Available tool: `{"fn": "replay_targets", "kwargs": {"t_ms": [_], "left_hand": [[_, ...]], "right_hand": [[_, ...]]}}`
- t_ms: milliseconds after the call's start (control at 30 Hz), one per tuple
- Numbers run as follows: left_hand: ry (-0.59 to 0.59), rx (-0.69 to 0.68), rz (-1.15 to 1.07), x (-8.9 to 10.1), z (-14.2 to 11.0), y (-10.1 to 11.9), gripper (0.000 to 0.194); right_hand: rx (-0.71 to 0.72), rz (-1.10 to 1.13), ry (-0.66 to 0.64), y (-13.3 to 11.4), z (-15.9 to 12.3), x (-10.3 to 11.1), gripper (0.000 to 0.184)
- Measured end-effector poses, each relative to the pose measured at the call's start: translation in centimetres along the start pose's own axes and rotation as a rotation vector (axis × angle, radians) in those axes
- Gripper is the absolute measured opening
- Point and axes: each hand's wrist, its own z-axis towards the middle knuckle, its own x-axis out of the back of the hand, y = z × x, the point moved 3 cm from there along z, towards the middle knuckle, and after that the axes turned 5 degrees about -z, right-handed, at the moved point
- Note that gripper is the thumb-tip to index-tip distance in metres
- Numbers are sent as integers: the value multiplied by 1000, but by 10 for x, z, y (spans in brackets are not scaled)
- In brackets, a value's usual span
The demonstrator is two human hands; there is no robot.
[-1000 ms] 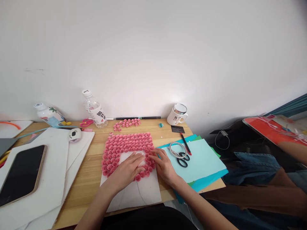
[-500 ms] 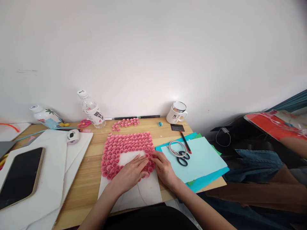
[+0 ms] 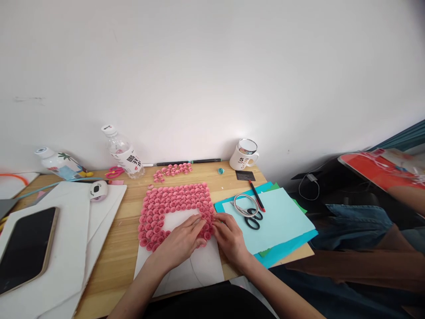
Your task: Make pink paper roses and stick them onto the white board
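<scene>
A white board (image 3: 181, 217) lies on the table, covered in its upper part with rows of rolled pink paper roses (image 3: 172, 197). The roses surround a bare white patch. Over the lower right of the rows rests my left hand (image 3: 186, 237), palm down with fingers stretched out, hiding some roses beneath. My right hand (image 3: 232, 239) is at the board's right edge, fingers bent and closed at a pink paper rose (image 3: 212, 221) on the outer side. Loose paper roses (image 3: 174, 169) sit in a small heap behind the board.
Right of the board, scissors (image 3: 254, 217), a tape roll (image 3: 245, 206) and a red-black pen (image 3: 257, 196) lie on coloured paper (image 3: 279, 221). A mug (image 3: 244, 155) and a bottle (image 3: 128, 157) stand at the back. A phone (image 3: 28, 246) lies at left. Another person's arm (image 3: 408, 197) shows at right.
My right hand has shifted slightly, its fingers still at the right edge of the roses. My left hand stays over them. The whole view has moved a little.
</scene>
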Motion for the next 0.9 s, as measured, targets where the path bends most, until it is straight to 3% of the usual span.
{"fn": "replay_targets", "kwargs": {"t_ms": [167,400,533,667,800,900], "left_hand": [[16,18,-58,-1,0,-1,37],[64,25,-10,1,6,2,28],[98,0,38,0,7,3,27],[120,49,-93,-3,2,-4,36],[138,122,-240,3,-8,-13,48],[333,214,-205,20,-20,-26,46]], "right_hand": [[23,19,-83,-10,-4,-1,23],[-13,28,-54,-10,-7,-5,18],[-31,31,-55,-10,-7,-5,18],[-37,43,-53,-9,-6,-4,21],[-153,55,-44,-10,-8,-2,29],[-319,79,-69,-12,-10,-1,35]]}}
